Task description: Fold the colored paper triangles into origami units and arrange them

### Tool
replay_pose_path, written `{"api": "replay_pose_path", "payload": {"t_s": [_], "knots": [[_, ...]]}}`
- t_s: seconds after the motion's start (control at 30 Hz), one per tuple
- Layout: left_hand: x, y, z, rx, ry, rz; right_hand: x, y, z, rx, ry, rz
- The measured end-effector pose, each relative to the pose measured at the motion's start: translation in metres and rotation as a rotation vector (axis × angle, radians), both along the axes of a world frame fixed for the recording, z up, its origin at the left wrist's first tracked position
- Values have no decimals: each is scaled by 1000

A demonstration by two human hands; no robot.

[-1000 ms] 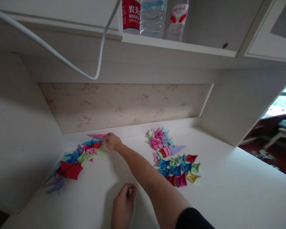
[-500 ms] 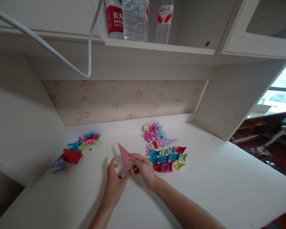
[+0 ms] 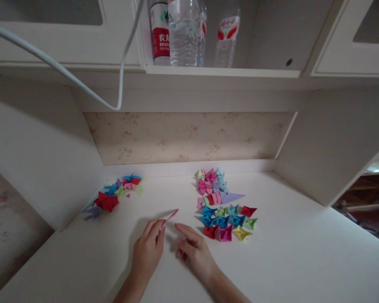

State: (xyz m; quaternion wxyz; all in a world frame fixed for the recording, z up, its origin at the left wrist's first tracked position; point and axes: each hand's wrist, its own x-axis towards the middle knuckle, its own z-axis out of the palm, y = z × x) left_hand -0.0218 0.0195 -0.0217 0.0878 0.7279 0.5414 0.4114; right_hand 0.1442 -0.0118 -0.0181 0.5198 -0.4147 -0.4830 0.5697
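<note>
My left hand [image 3: 148, 248] pinches a folded piece of pink paper [image 3: 172, 215], seen almost edge-on, its tip pointing up to the right. Just right of it, my right hand [image 3: 194, 250] is apart from the paper, with the index finger stretched out and the other fingers partly curled. Beyond my right hand lie small folded paper pieces [image 3: 225, 232] in blue, red, green, pink and yellow, set in rows. Behind those rows is a cluster of pink, light blue and purple folded pieces [image 3: 209, 186], with a long purple point [image 3: 233, 198] sticking out to the right.
Folded paper pieces in red, blue, green and purple [image 3: 106, 202] are heaped at the left by the side panel [image 3: 44, 155]. Over the white desk [image 3: 287, 252] hangs a shelf with plastic bottles [image 3: 183, 35]. A white cable or rod [image 3: 82, 84] crosses the upper left.
The pink paper has passed from my right hand to my left and turned from broadside to edge-on. My right hand has let go. The view has swung left.
</note>
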Motion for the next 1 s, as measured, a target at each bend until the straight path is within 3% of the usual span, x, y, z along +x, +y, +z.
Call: {"api": "replay_pose_path", "payload": {"t_s": [0.13, 0.23, 0.3, 0.43, 0.8, 1.0], "knots": [[-6, 7, 4, -260, -427, 158, -4, 5, -10, -110, 30, -55], [-8, 9, 8, -378, -743, 102, -5, 7, -14, -105, 67, -64], [-7, 8, 10, -401, -843, 54, -5, 8, -15, -96, 86, -49], [-3, 6, 11, -479, -871, 15, -5, 9, -17, -96, 99, -35], [-10, 11, 6, -585, -922, 56, -7, 9, -22, -72, 14, -11], [-12, 7, 3, -549, -792, 15, -11, 7, -25, -19, -61, -19]]}}
